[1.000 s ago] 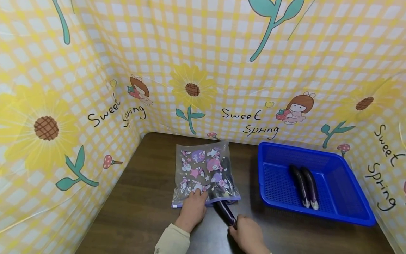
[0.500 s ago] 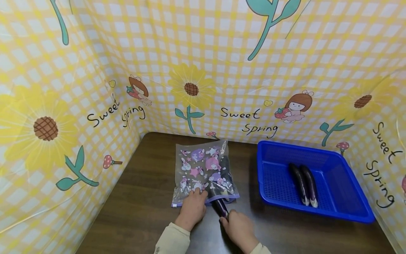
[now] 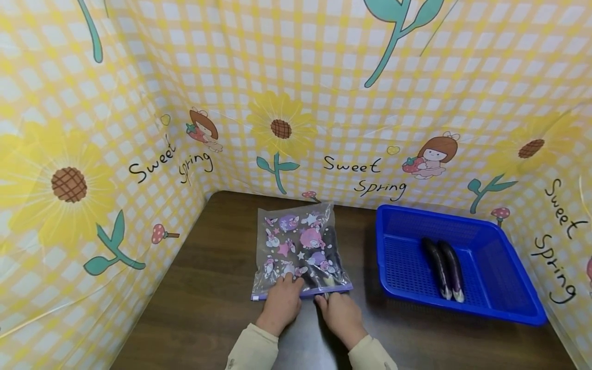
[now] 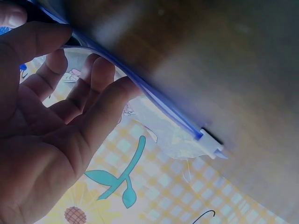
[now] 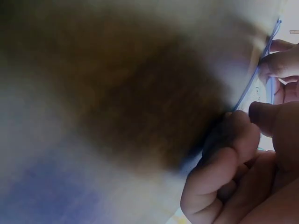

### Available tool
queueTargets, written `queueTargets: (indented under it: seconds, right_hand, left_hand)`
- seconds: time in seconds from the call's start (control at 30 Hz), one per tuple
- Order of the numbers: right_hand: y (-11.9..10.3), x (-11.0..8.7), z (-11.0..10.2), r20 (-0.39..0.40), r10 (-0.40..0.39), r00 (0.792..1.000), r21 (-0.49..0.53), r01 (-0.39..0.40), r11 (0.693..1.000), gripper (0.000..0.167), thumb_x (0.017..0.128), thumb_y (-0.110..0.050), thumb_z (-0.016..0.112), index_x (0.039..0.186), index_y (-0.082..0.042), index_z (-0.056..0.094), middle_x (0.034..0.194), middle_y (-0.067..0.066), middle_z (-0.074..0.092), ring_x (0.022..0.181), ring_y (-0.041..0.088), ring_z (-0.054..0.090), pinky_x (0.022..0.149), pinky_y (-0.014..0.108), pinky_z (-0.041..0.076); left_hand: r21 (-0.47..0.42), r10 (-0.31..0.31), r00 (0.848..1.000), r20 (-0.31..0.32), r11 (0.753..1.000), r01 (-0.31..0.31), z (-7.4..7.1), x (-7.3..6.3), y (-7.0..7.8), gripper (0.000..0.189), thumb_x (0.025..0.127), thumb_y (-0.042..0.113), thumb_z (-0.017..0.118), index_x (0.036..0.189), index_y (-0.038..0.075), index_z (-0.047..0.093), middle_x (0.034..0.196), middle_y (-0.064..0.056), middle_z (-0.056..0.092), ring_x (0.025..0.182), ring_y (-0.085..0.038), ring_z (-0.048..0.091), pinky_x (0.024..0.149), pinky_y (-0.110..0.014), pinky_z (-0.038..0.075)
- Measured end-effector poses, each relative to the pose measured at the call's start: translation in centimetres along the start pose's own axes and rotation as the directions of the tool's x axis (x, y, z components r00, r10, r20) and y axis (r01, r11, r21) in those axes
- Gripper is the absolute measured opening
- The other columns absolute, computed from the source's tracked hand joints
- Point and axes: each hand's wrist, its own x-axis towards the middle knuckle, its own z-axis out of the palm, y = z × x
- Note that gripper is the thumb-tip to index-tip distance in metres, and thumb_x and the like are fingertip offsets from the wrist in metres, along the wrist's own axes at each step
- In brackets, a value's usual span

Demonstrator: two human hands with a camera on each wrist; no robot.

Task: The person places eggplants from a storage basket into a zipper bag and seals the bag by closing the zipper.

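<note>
A clear zip bag [image 3: 283,250] with pink and purple cartoon prints lies flat on the table, its purple-edged mouth towards me. Dark eggplant shapes [image 3: 334,257] show through its right side. My left hand [image 3: 280,304] pinches the lip of the mouth; in the left wrist view the left hand [image 4: 70,107] has its fingers curled at the purple zip strip [image 4: 161,102], lifting one side. My right hand [image 3: 342,316] is at the mouth's right part, gripping the stem end of an eggplant, mostly hidden by bag and fingers. In the right wrist view, the right hand [image 5: 233,163] has curled fingers.
To the right stands a blue plastic basket [image 3: 499,262] with two eggplants [image 3: 445,270] side by side in it. A white slider [image 4: 212,142] sits at the zip strip's left end. Yellow checked cloth [image 3: 351,128] walls the brown table [image 3: 199,288] at back and sides.
My right hand has moved forward and slightly left to the bag's mouth, pushing the eggplant inside until its body is out of sight beyond the lip. The left hand has stayed in place.
</note>
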Motion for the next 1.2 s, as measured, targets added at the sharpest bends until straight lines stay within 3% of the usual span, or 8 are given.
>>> queueTargets:
  seconds: [0.1, 0.23, 0.43, 0.7, 1.0, 1.2]
  right_hand:
    - [0.0, 0.3, 0.0, -0.003, 0.001, 1.000, 0.012, -0.001, 1.000, 0.042, 0.093, -0.042, 0.070, 0.079, -0.002, 0.070, 0.078, 0.018, 0.069, 0.068, 0.036, 0.067, 0.055, 0.051, 0.050]
    - [0.3, 0.4, -0.1, 0.040, 0.008, 0.999, 0.018, -0.009, 1.000, 0.042, 0.092, -0.042, 0.070, 0.071, -0.006, 0.064, 0.077, 0.016, 0.068, 0.068, 0.035, 0.066, 0.057, 0.051, 0.049]
    - [0.6, 0.0, -0.7, 0.044, -0.074, 0.996, 0.020, 0.073, 0.997, 0.031, 0.089, -0.027, 0.070, 0.067, -0.011, 0.055, 0.072, 0.013, 0.065, 0.065, 0.036, 0.064, 0.055, 0.051, 0.048]
    - [0.5, 0.0, -1.4, 0.137, -0.106, 0.985, 0.013, 0.105, 0.994, 0.025, 0.082, -0.019, 0.068, 0.064, -0.015, 0.051, 0.067, 0.006, 0.059, 0.059, 0.028, 0.059, 0.053, 0.048, 0.045]
    - [0.7, 0.7, -0.7, 0.056, -0.173, 0.983, -0.008, 0.174, 0.985, 0.024, 0.092, -0.018, 0.064, 0.070, -0.008, 0.063, 0.073, 0.014, 0.067, 0.066, 0.036, 0.066, 0.056, 0.051, 0.049]
    - [0.6, 1.0, -0.8, 0.048, -0.165, 0.985, -0.038, 0.167, 0.985, 0.029, 0.093, -0.022, 0.066, 0.069, -0.007, 0.064, 0.075, 0.017, 0.068, 0.068, 0.038, 0.067, 0.057, 0.051, 0.051]
  left_hand:
    - [0.001, -0.002, 1.000, 0.000, 1.000, 0.002, 0.0, 0.1, 0.0, 0.033, 0.071, 0.011, 0.082, 0.100, 0.007, 0.066, 0.090, -0.015, 0.058, 0.076, -0.031, 0.058, 0.055, -0.042, 0.052]
    - [0.001, 0.000, 1.000, 0.007, 1.000, 0.000, 0.0, 0.1, 0.1, 0.033, 0.071, 0.010, 0.081, 0.100, 0.007, 0.066, 0.090, -0.015, 0.058, 0.076, -0.031, 0.057, 0.055, -0.042, 0.052]
    - [0.006, 0.014, 1.000, -0.014, 1.000, -0.014, -0.1, -0.1, 0.1, 0.033, 0.069, 0.009, 0.081, 0.098, 0.007, 0.064, 0.088, -0.014, 0.056, 0.074, -0.030, 0.056, 0.054, -0.041, 0.050]
    - [0.011, 0.028, 0.999, -0.037, 1.000, -0.028, 0.2, -0.1, 0.1, 0.033, 0.069, 0.010, 0.082, 0.096, 0.007, 0.064, 0.087, -0.014, 0.056, 0.072, -0.029, 0.056, 0.051, -0.040, 0.049]
    - [0.006, 0.012, 1.000, -0.004, 1.000, -0.012, 0.0, 0.0, 0.0, 0.034, 0.071, 0.011, 0.082, 0.101, 0.007, 0.068, 0.089, -0.014, 0.058, 0.074, -0.030, 0.057, 0.052, -0.040, 0.050]
    - [0.006, 0.014, 1.000, -0.012, 1.000, -0.014, 0.0, 0.0, 0.0, 0.035, 0.069, 0.010, 0.082, 0.102, 0.008, 0.068, 0.089, -0.014, 0.058, 0.074, -0.031, 0.057, 0.053, -0.041, 0.050]
